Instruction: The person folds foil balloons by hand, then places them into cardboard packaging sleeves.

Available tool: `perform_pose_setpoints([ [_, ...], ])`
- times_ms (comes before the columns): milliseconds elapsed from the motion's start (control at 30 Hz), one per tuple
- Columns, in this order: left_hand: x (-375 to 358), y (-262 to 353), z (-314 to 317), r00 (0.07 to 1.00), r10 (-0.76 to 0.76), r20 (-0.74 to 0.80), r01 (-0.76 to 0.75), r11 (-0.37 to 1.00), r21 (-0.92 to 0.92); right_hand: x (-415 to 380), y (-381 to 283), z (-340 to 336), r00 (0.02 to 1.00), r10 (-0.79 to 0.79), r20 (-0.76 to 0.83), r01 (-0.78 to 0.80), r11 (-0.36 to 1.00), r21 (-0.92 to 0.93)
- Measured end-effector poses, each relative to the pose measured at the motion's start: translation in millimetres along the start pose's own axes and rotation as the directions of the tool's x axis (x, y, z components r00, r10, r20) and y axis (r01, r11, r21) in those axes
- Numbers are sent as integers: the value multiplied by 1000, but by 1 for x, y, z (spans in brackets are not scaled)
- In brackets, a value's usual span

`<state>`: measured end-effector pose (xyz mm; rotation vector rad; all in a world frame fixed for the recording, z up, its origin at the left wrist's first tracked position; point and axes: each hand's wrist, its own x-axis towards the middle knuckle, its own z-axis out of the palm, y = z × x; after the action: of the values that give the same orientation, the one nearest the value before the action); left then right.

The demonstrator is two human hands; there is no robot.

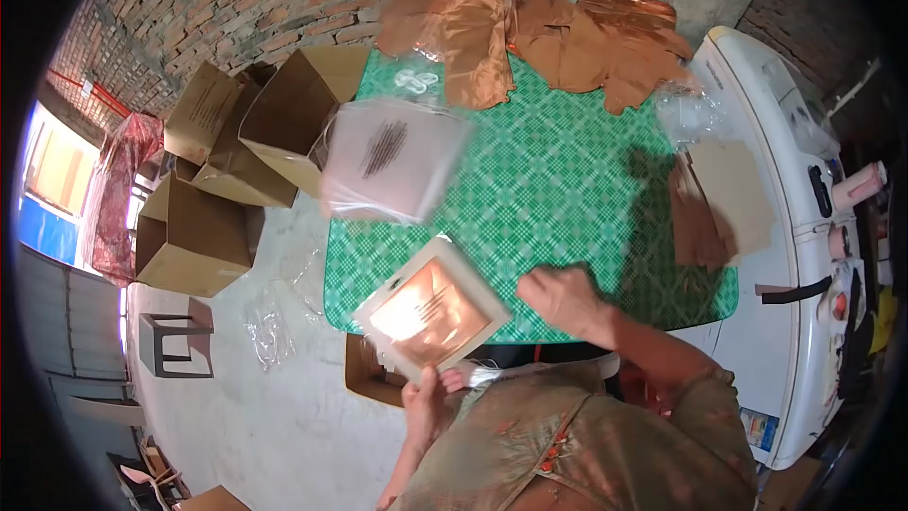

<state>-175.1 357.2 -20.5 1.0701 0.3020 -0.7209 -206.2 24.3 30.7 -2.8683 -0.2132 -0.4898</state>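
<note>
My left hand grips the lower edge of a flat square package, which has a pale border and a shiny copper-coloured middle. The package is tilted over the near left edge of the green checked table. My right hand is to the right of the package, over the table's near side, with its fingers curled; whatever they may hold is too small to make out. Beyond the package lies a stack of clear plastic bags with dark printing.
Copper-coloured pieces lie along the table's far edge. Beige card sheets are at the right, beside a white appliance. Open cardboard boxes stand left of the table, with a small dark stool nearer.
</note>
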Motion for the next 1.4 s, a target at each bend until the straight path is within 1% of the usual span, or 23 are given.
perform_pose_setpoints([
  [67,-1,7,-29,990,49,-133,-46,999,28,11,47,9,997,73,-18,-75,985,-154],
  [100,3,3,-58,987,105,-120,-110,993,-34,20,76,15,991,129,-33,-133,958,-253],
  [167,7,-7,-116,954,118,-276,-139,989,-58,51,133,7,971,210,-111,-237,894,-380],
  [233,9,-18,-157,919,153,-363,-178,983,-38,82,189,7,932,276,-233,-348,860,-372],
  [300,17,-28,-189,905,140,-402,-149,989,9,114,227,-1,896,334,-292,-420,851,-315],
  [400,36,-38,-209,896,122,-427,-87,991,101,147,269,-9,903,259,-341,-383,846,-370],
  [500,62,-44,-215,908,117,-402,-58,986,156,176,289,-5,887,363,-285,-449,823,-347],
  [633,92,-51,-232,922,90,-378,-23,984,179,195,303,14,887,406,-220,-462,799,-385],
  [700,99,-63,-277,957,-60,-285,103,985,139,198,310,24,897,396,-198,-442,781,-442],
  [733,99,-61,-279,962,-137,-235,169,978,123,198,313,29,912,359,-201,-411,775,-479],
  [800,85,-58,-271,886,-210,-413,323,919,225,197,319,37,938,282,-203,-347,757,-553],
  [833,79,-57,-270,834,-232,-501,402,877,264,199,316,33,933,296,-202,-359,765,-535],
  [867,79,-55,-270,796,-170,-581,393,875,282,202,313,29,929,311,-202,-371,771,-517],
  [967,89,-45,-309,792,-23,-610,277,904,326,208,308,25,907,364,-214,-421,752,-506],
  [1033,102,-19,-322,805,184,-565,111,887,447,215,304,20,864,445,-236,-502,725,-471],
  [1100,125,26,-316,753,315,-577,1,877,480,221,297,9,783,567,-256,-620,680,-390],
  [1167,147,87,-290,735,447,-511,-102,817,568,224,308,6,734,606,-305,-675,699,-237],
  [1200,164,118,-285,720,536,-441,-185,761,622,223,315,4,706,629,-326,-697,700,-157],
  [1233,173,152,-251,699,610,-373,-268,707,654,219,320,3,696,627,-350,-687,724,-68],
  [1267,190,185,-243,685,684,-250,-340,604,721,214,325,1,684,626,-374,-669,743,21],
  [1300,199,214,-194,629,739,-241,-410,579,705,210,331,0,670,626,-399,-644,758,108],
  [1333,211,241,-168,598,797,-85,-477,439,761,208,340,-2,630,692,-352,-663,715,220],
  [1400,216,281,-66,502,851,158,-619,226,752,205,355,-5,552,802,-231,-684,593,425],
])
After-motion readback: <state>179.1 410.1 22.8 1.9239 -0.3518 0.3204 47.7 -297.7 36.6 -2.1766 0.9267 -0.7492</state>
